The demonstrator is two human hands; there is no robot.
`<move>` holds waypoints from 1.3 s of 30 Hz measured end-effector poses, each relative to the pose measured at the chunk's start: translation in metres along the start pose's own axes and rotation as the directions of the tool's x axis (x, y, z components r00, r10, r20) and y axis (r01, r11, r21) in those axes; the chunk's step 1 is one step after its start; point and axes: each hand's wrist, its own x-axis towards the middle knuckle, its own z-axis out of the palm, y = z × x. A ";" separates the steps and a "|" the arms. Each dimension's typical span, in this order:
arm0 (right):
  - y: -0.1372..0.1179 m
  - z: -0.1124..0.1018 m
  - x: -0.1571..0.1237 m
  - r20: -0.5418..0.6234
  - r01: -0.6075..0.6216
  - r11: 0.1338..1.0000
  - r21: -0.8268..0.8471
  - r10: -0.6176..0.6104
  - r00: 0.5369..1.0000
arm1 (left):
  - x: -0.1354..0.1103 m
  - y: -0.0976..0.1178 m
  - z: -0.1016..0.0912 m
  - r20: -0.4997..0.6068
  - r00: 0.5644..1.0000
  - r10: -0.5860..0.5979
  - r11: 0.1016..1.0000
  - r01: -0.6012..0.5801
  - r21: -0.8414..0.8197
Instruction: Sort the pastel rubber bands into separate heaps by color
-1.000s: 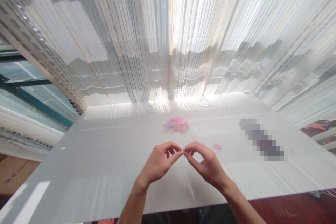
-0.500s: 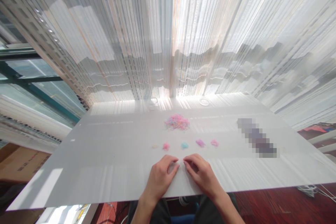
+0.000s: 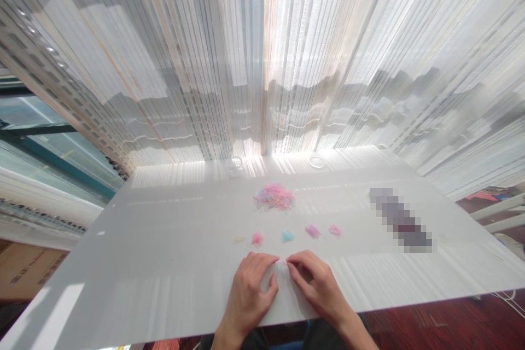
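Both hands sit low centre of frame on the white table, near its front edge. Left hand lies palm down, fingers close together, thumb angled in toward the gap betw. the hands; nothing clamped in it as far as I can see. Right hand has thumb and index tips drawn in to that same gap, touching a tiny pale clump. I can't tell if that's a real pinch or just contact. The clump lies on the table betw. the two hands, w/ the right fingertips nearer. It's too small to read a long axis.

Just above the hands in frame, a row runs left to right: yellow bit, pink pile, blue pile, purple-pink pile, right-end pink pile. The blue one is closest to the clump, approx. straight above it. Bare table betw. row and hands, so nothing's in the way.

Higher up, centre, is the big mixed heap. A blurred patch is at right, well apart. Two clear rings sit at the far edge under the curtain.
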 end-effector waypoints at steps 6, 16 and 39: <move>-0.002 -0.001 0.002 -0.019 0.013 1.000 0.008 -0.013 1.000 | 0.003 0.003 -0.003 0.059 0.998 0.028 0.998 -0.032 0.059; -0.001 -0.001 0.001 -0.018 0.040 0.999 -0.016 -0.040 0.999 | 0.002 0.001 -0.001 0.046 0.999 0.012 0.999 -0.015 0.052; 0.007 -0.017 -0.013 -0.023 0.046 0.962 -0.269 -0.055 0.998 | 0.000 0.005 -0.001 0.011 0.998 0.060 0.992 -0.061 0.110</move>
